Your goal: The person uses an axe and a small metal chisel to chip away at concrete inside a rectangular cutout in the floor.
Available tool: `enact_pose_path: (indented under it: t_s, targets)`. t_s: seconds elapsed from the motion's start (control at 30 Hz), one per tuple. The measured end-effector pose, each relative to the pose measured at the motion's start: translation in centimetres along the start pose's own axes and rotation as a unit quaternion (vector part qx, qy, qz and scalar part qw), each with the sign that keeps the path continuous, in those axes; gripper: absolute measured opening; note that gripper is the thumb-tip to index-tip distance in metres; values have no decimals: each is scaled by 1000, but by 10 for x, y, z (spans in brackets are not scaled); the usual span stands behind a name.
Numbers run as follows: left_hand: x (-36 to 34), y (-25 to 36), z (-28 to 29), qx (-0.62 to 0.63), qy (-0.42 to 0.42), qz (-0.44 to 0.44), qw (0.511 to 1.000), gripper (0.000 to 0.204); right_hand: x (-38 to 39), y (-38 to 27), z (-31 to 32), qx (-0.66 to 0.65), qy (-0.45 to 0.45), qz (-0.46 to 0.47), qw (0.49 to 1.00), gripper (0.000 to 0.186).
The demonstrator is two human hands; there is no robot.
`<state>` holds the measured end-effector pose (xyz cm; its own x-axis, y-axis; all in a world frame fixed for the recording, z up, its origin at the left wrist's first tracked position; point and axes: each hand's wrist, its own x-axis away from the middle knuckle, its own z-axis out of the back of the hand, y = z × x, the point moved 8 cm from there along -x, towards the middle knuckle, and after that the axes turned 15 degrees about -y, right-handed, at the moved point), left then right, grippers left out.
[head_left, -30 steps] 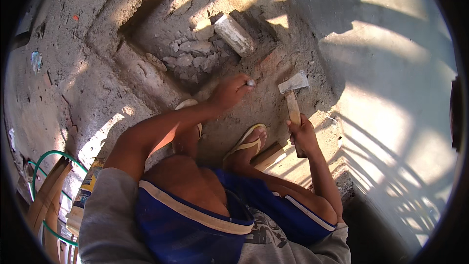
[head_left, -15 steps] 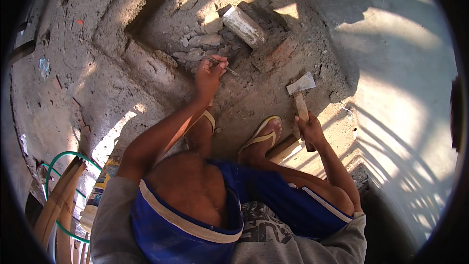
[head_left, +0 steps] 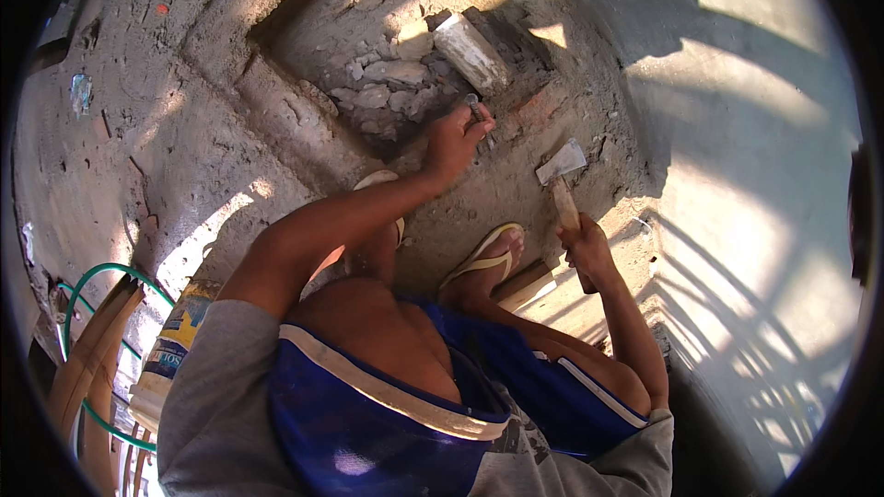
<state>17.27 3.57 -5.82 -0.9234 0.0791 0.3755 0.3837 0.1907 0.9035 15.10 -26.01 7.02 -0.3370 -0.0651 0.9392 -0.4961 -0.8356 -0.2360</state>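
Note:
My left hand (head_left: 451, 149) is closed around a short ribbed metal chisel (head_left: 476, 110), its tip low over the broken ground. Just beyond that hand, a whitish, dirt-streaked pipe stub (head_left: 471, 53) leans out of a dug hollow. My right hand (head_left: 587, 250) grips the wooden handle of a hatchet (head_left: 565, 195). The hatchet's flared grey metal head points away from me and is apart from the chisel.
Loose chunks of rubble (head_left: 396, 74) lie in the hollow beside the pipe. A smooth grey wall (head_left: 737, 212) stands at the right. At lower left are a yellow-and-blue bucket (head_left: 184, 322), a green hose (head_left: 110, 267) and wooden boards (head_left: 97, 350). My sandalled feet are close by.
My left hand has moved right and slightly farther away with the chisel, which is now more upright. My right hand with the hatchet has hardly shifted.

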Motion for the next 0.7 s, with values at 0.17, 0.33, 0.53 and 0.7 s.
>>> enact_pose_path:
  t_s: [0.17, 0.33, 0.53, 0.7]
  targets:
    - [-1, -11, 1, 14, 15, -17, 1000, 13, 3, -50, 9, 137, 22, 53, 989, 27]
    - [3, 16, 2, 23, 51, -99, 993, 15, 11, -99, 10, 190, 30, 86, 977, 38]
    - [4, 31, -8, -62, -36, -99, 993, 15, 62, -220, 8, 206, 83, 223, 949, 37]
    - [4, 22, -6, -10, -31, -141, 989, 16, 153, -313, 16, 26, 189, 536, 822, 42]
